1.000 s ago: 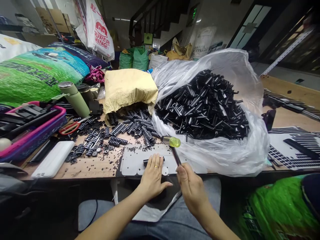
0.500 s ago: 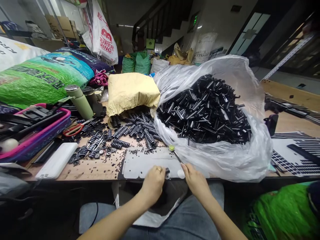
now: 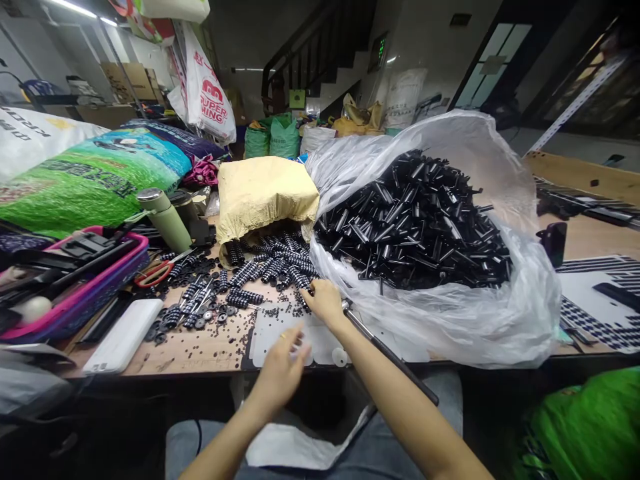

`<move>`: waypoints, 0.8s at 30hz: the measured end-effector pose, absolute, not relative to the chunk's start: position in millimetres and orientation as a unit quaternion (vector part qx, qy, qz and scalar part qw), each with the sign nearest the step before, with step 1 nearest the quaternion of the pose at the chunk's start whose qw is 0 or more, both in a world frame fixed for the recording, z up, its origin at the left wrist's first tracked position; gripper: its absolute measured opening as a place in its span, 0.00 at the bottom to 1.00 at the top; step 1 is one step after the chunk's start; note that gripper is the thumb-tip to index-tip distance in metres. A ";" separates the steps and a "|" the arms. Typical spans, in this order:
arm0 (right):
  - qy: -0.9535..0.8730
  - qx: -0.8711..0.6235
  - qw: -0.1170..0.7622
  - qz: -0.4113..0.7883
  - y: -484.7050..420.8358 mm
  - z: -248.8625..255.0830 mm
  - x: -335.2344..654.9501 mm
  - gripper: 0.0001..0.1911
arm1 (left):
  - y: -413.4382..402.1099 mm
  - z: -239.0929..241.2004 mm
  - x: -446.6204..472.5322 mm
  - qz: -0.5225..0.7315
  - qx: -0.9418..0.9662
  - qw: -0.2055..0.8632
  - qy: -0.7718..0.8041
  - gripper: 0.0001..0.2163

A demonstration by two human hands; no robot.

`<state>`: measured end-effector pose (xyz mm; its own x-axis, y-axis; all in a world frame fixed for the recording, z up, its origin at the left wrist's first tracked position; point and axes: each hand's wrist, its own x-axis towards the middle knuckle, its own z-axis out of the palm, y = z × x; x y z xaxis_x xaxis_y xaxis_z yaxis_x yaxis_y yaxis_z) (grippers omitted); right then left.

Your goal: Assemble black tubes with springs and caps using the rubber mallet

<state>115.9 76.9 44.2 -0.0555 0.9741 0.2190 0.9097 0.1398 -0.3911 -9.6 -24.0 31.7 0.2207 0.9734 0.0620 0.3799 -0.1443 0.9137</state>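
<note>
Clearly your right hand [image 3: 325,301] is nearer, at the close end of a roller [image 3: 299,276] pointing away from you, its grip unclear; your left hand [image 3: 280,367] hangs loosely open.

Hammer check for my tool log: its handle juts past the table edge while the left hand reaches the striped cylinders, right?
Not quite: the head view shows the right hand at the striped cylinders, while the hammer's handle does jut past the table edge.
</note>
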 end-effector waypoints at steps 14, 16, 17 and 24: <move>-0.623 -0.733 0.265 -0.068 52.6 64.1 250.1 0.21 | 23.8 24.8 -5.7 0.529 0.338 0.642 0.440 0.24; -0.648 -0.708 0.273 -0.070 60.4 62.6 265.1 0.19 | 20.5 23.2 -8.3 0.500 0.366 0.644 0.449 0.26; -0.659 -0.692 0.284 -0.076 60.6 61.9 265.6 0.17 | 19.7 23.5 -9.1 0.487 0.374 0.645 0.455 0.27; -0.798 -0.491 0.344 -0.061 16.4 50.0 202.3 0.13 | 17.7 46.9 1.8 0.409 0.365 0.734 0.401 0.17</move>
